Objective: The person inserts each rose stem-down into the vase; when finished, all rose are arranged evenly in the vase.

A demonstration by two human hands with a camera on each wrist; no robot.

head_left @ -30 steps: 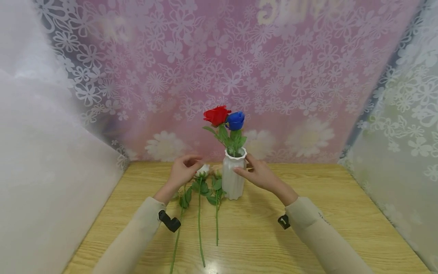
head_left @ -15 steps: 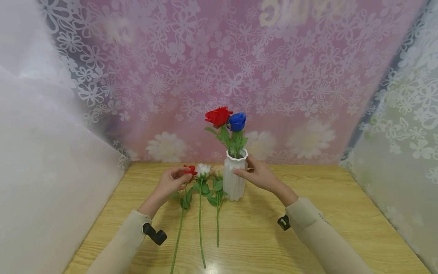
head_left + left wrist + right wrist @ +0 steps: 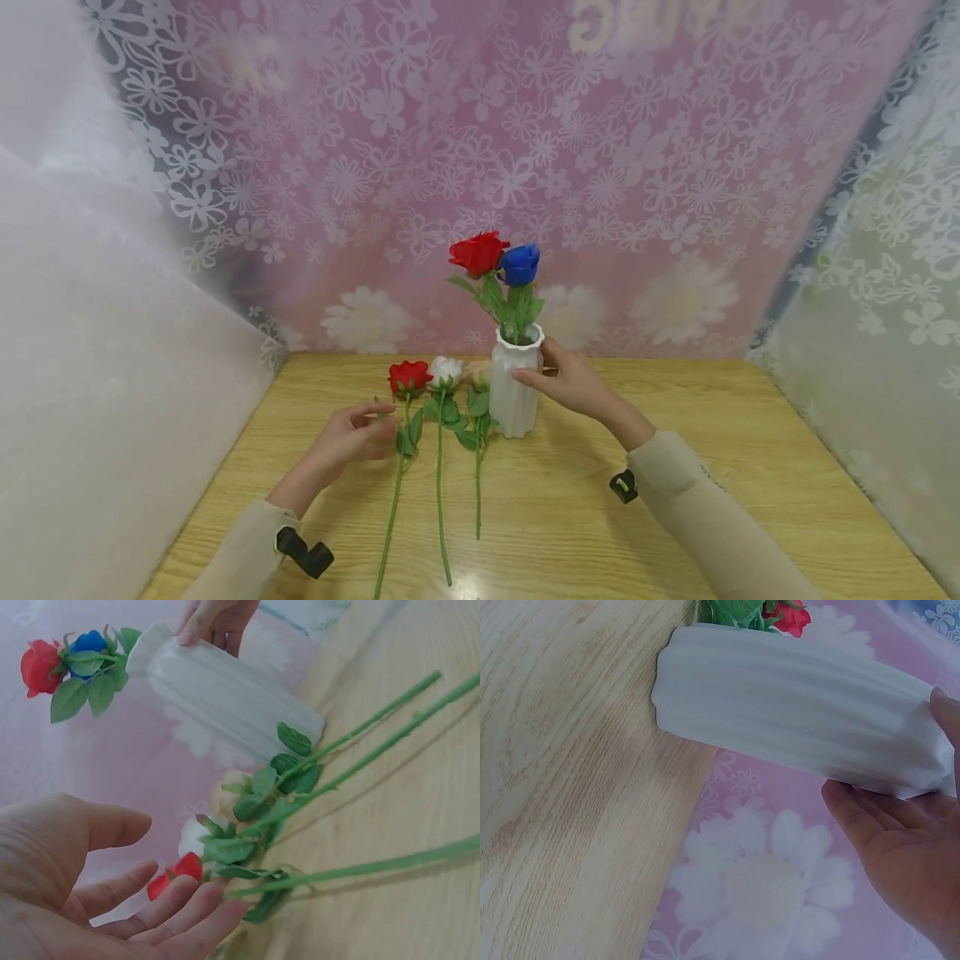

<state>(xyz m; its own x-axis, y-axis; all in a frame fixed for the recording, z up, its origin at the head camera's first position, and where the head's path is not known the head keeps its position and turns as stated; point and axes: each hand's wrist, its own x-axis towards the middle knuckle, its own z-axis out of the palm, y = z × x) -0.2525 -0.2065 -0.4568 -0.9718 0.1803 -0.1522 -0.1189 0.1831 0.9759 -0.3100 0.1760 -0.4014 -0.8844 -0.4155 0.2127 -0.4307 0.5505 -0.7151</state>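
A white fluted vase stands upright on the table, with a red rose and a blue rose in it. My right hand grips the vase near its neck from the right, thumb in front and fingers behind. Left of the vase lie three more long-stemmed roses side by side: a red rose, a white rose and a pale peach rose. Beside the lying red rose's leaves my left hand hovers with loosely extended fingers, holding nothing. In the left wrist view its palm shows bare.
The wooden table runs back to a pink flower-patterned curtain. A whitish sheet borders the left side and a flowered translucent sheet the right. The stems of the lying roses point toward the front edge.
My left hand has drawn back leftward and down from above the lying roses, uncovering the red one. My right hand stays on the vase, and the roses keep their places.
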